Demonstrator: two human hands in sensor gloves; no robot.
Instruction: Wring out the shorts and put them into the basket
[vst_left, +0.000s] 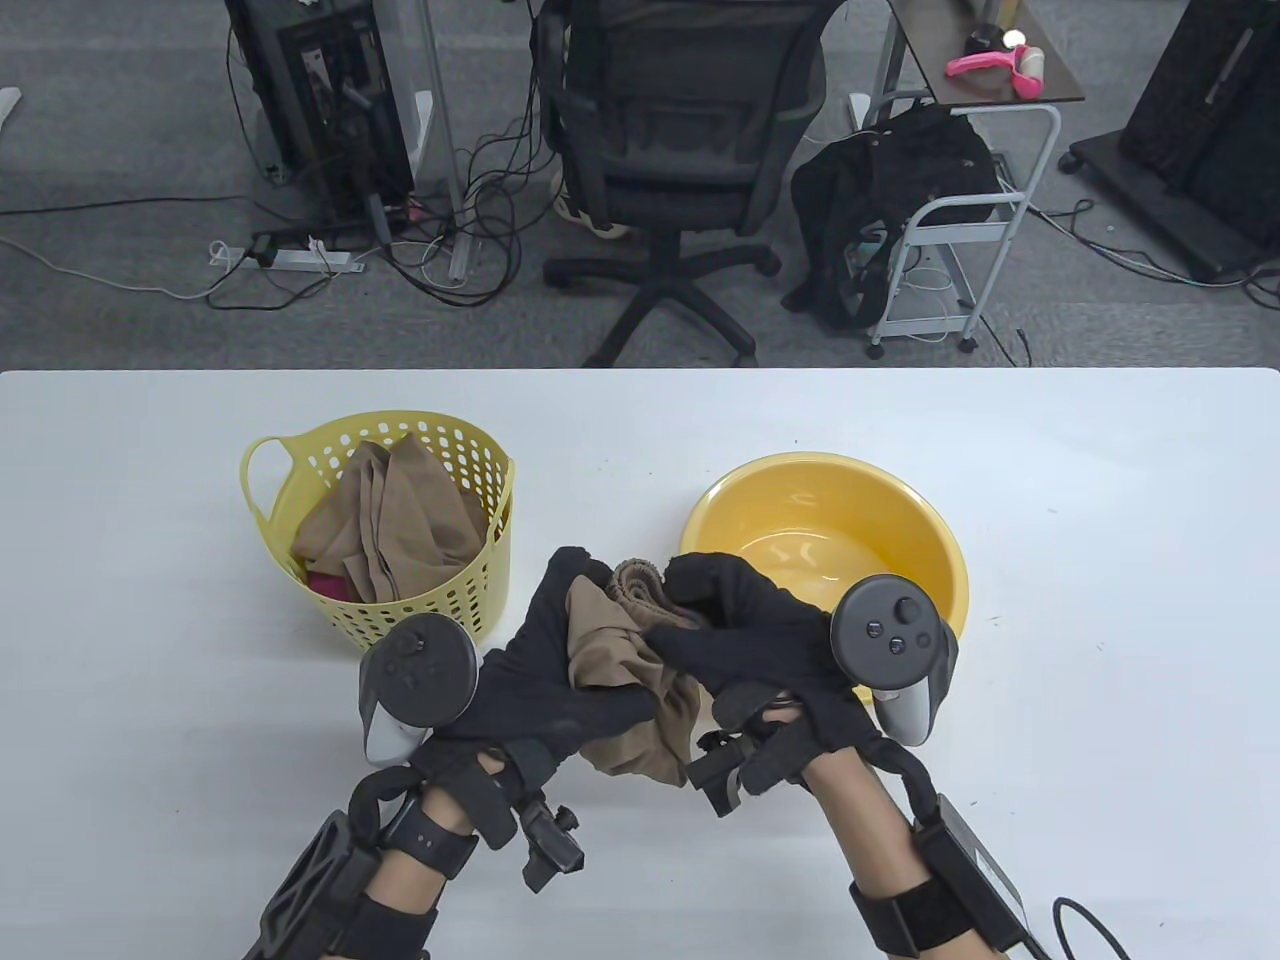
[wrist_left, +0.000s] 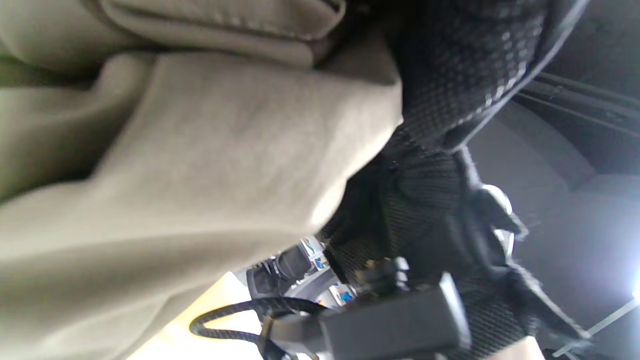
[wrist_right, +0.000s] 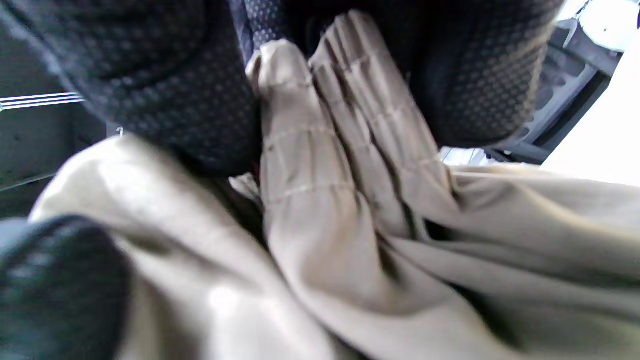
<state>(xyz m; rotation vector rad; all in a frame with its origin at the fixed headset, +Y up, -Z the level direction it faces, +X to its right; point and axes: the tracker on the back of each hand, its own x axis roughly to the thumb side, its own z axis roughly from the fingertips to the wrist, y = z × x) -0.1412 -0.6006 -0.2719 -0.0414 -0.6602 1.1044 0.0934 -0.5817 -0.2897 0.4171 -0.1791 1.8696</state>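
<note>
both hands (vst_left: 650, 660) grip tan shorts (vst_left: 625, 690) above table (vst_left: 1100, 600); yellow basket (vst_left: 400, 520) left, bowl (vst_left: 830, 540) right behind.

Two gloved hands, a left hand (vst_left: 560, 670) and a right hand (vst_left: 745, 640), each with one tracker, the left tracker (vst_left: 415, 680) and the right tracker (vst_left: 890, 640). One pair of shorts (vst_left: 625, 680) between them. One yellow basket (vst_left: 470, 590) with one tan cloth (vst_left: 400, 520) and a bit of something pink (vst_left: 325, 585) inside. One yellow basin (vst_left: 930, 540). One counter (vst_left: 1100, 650). Beyond it, one office chair (vst_left: 680, 130), one white cart (vst_left: 960, 210) and one black bag (vst_left: 880, 190).
</note>
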